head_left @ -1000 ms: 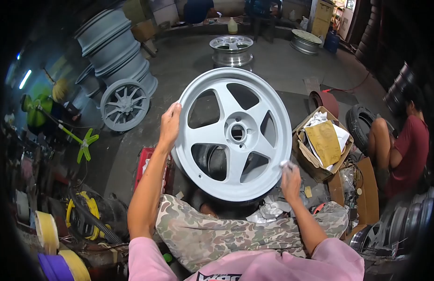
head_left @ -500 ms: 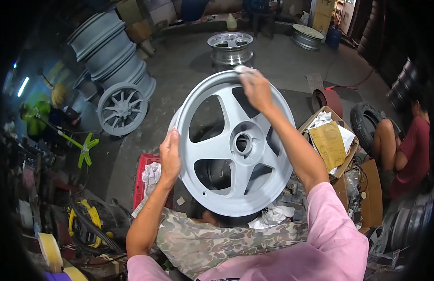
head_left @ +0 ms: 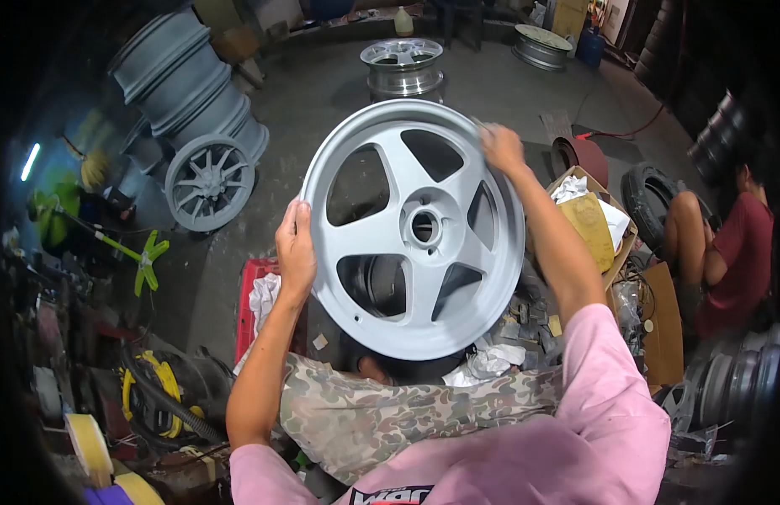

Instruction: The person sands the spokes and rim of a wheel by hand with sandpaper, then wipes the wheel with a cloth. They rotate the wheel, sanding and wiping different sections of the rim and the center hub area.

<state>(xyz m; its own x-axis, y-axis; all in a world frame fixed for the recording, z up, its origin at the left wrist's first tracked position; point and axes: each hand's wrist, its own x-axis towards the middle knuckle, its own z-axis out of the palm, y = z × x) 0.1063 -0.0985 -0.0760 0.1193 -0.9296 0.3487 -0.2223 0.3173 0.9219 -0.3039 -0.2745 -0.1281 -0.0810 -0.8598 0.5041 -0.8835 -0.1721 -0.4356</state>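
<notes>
A pale grey five-spoke wheel rim [head_left: 382, 252] is held tilted above my lap, its face towards me. On its left edge, my left hand [head_left: 296, 244] grips the outer lip, fingers wrapped behind. My right hand [head_left: 501, 149] is closed at the upper right of the lip, slightly smeared by motion. It pinches a small pale pad, mostly hidden by the fingers now. Below the rim, crumpled white paper [head_left: 489, 364] lies near my camouflage-clad legs [head_left: 415, 417].
Grey wheels [head_left: 175, 76] are stacked at back left, a multi-spoke wheel [head_left: 209, 183] leaning there. A polished wheel [head_left: 404, 80] stands ahead. On the right are a cardboard box [head_left: 630, 244], a brown abrasive-looking roll [head_left: 582, 160], a tyre [head_left: 651, 198] and a seated person [head_left: 735, 269].
My right hand has slid right and down along the lip, from the top to the upper right. The wheel rim and my left hand appear slightly higher and further left in view.
</notes>
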